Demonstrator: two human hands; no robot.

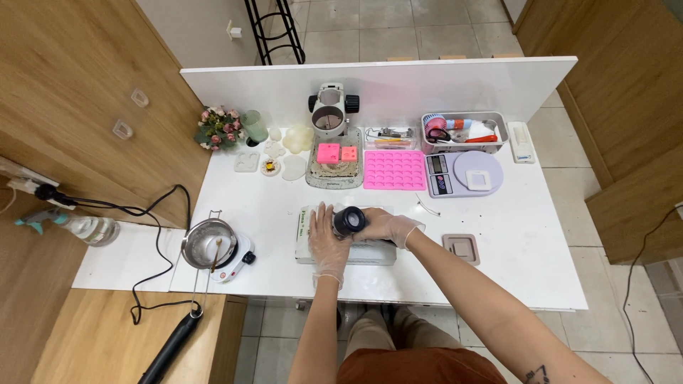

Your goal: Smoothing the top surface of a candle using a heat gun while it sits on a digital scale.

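Both gloved hands close around a black round jar over the grey tray at the tabletop's front edge, left hand steadying, right hand gripping; best kept low and level there.

A flat white box lies near the front edge of the white table. On it rests a black round jar. Behind the box sits a grey tray; right of that tray, a pink silicone mould, then a lilac kitchen scale. Left of the box stands a small steel pot; right of it, a small brown square mould.
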